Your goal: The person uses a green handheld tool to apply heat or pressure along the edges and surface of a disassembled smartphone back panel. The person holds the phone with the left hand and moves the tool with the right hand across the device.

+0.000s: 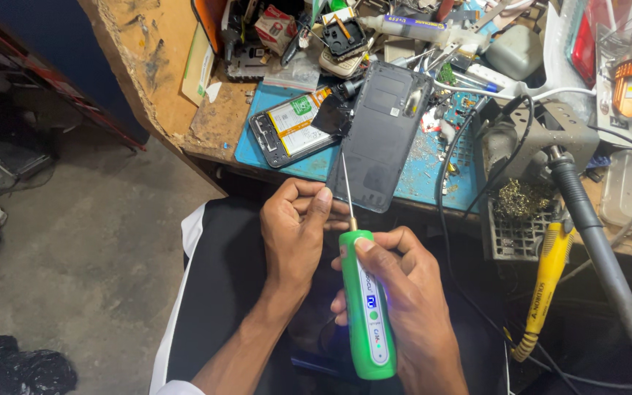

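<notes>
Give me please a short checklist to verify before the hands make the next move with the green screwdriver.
1. Right hand grips the green screwdriver: ok.
2. Left hand steadies the thin bit at its base: ok.
3. Bit tip seated on a screw: cannot tell.
4. Dark back cover lies flat: not ok, it overhangs the blue mat.
5. Opened phone lies within reach: ok.

The green electric screwdriver (367, 307) has a thick round body with a white label strip along its side and a thin metal bit (346, 186) at its far end. It stands nearly lengthwise, bit pointing far, near the bench (257, 150) edge. The bit tip reaches the dark phone back cover (382, 132), which lies flat, overhanging the edge.
</notes>
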